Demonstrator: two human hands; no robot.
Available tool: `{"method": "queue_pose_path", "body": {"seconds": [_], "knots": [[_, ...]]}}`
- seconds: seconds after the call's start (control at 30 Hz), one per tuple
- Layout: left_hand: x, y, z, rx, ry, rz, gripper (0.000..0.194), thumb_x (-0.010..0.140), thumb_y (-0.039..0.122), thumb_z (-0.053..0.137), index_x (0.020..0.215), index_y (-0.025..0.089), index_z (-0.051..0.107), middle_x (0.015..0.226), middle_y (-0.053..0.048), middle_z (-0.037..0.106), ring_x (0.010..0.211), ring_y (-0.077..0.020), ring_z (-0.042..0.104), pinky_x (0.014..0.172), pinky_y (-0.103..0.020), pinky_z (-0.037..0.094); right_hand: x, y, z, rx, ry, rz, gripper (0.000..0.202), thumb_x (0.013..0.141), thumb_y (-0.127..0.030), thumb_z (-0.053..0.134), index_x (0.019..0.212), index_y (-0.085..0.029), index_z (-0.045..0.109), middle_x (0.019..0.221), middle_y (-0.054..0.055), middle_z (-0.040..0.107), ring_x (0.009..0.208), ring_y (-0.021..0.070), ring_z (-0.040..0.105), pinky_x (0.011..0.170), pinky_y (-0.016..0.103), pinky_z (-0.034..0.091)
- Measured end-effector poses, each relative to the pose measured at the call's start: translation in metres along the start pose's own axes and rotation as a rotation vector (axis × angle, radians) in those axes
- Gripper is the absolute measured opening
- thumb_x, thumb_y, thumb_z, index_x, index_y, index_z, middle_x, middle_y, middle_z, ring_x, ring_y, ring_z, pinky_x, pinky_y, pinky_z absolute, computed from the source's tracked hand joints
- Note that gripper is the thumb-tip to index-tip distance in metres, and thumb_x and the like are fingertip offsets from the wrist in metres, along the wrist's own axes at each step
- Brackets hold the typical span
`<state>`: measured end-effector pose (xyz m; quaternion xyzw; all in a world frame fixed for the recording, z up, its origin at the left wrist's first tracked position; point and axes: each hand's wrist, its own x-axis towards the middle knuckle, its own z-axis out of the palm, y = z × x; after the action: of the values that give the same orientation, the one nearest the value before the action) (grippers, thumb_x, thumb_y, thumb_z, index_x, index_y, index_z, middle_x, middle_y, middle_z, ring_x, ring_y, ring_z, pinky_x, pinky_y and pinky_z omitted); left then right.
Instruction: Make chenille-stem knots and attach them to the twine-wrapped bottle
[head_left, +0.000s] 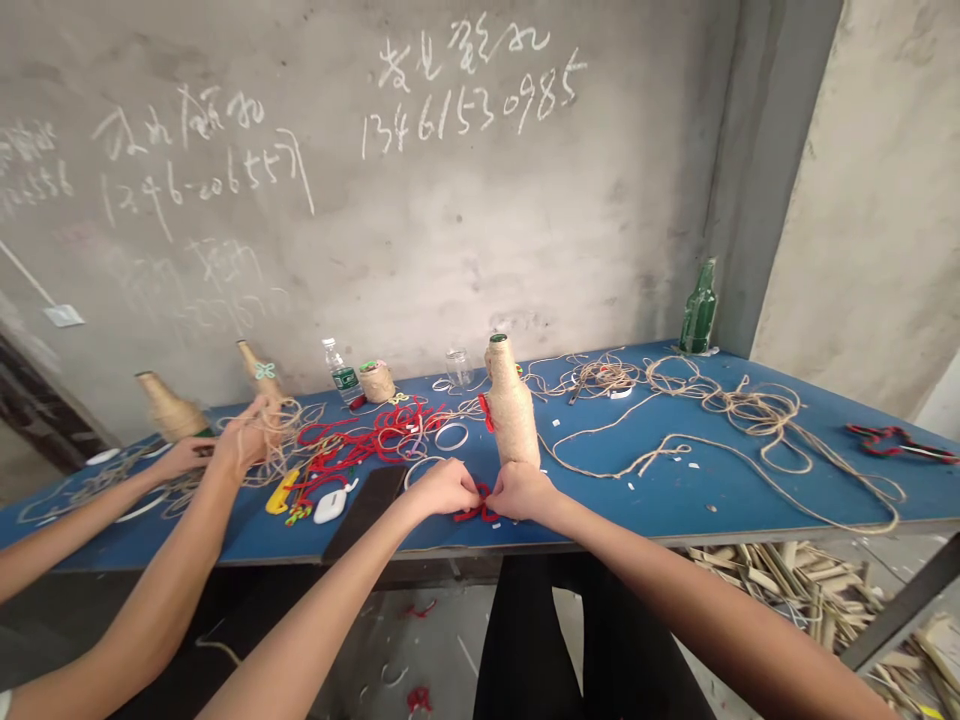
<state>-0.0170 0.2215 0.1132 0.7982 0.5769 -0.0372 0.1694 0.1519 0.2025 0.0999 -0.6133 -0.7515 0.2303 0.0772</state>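
Note:
At the table's front edge, my left hand (452,487) and my right hand (520,491) come close together, fingers pinched. Between them is a piece of red cord (474,516) bent into small loops; each hand grips a part of it. Fingers cover some of the cord, so its exact shape is partly hidden. Right behind my hands stands a twine-wrapped bottle (514,420), upright, with a red decoration (489,412) on its left side. A tangle of red cord (382,432) lies on the table to the left.
A co-worker's hands (251,435) work with twine at left, by two other wrapped bottles (169,408). On the blue table (585,510) lie a black phone (367,508), a white case (331,505), a yellow cutter (282,492), scissors (896,442) and loose twine (765,415). A green bottle (699,312) stands far right.

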Motion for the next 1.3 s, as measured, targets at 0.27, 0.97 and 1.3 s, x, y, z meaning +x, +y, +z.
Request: {"method": "queue_pose_path", "body": {"seconds": [0.27,0.97,1.3], "knots": [[-0.048,0.012,0.017,0.14,0.402,0.047,0.029,0.086,0.02,0.057,0.109,0.022,0.074,0.103,-0.006,0.079,0.102,-0.0296,0.071,0.081,-0.04,0.055,-0.007,0.004,-0.002,0.002,-0.016,-0.031,0.02,0.096,-0.037,0.065,0.095,-0.018,0.071,0.098,0.003,0.075,0.091,0.0187,0.071,0.085,0.04,0.059],[-0.049,-0.004,0.066,0.438,0.659,0.566,0.03,0.099,0.011,0.048,0.124,0.01,0.064,0.094,-0.009,0.072,0.086,-0.0251,0.069,0.069,-0.038,0.062,-0.016,0.023,0.004,0.073,0.009,-0.12,0.024,0.097,-0.039,0.064,0.09,-0.018,0.071,0.089,0.001,0.075,0.085,0.0174,0.072,0.081,0.037,0.06],[-0.048,0.001,0.058,0.408,0.617,0.559,0.022,0.099,0.011,0.049,0.111,0.017,0.067,0.091,-0.004,0.068,0.084,-0.0229,0.067,0.069,-0.037,0.059,-0.011,0.019,0.003,0.03,0.009,-0.069,0.021,0.096,-0.038,0.065,0.091,-0.019,0.071,0.092,0.002,0.075,0.09,0.0186,0.071,0.085,0.039,0.059]]}}
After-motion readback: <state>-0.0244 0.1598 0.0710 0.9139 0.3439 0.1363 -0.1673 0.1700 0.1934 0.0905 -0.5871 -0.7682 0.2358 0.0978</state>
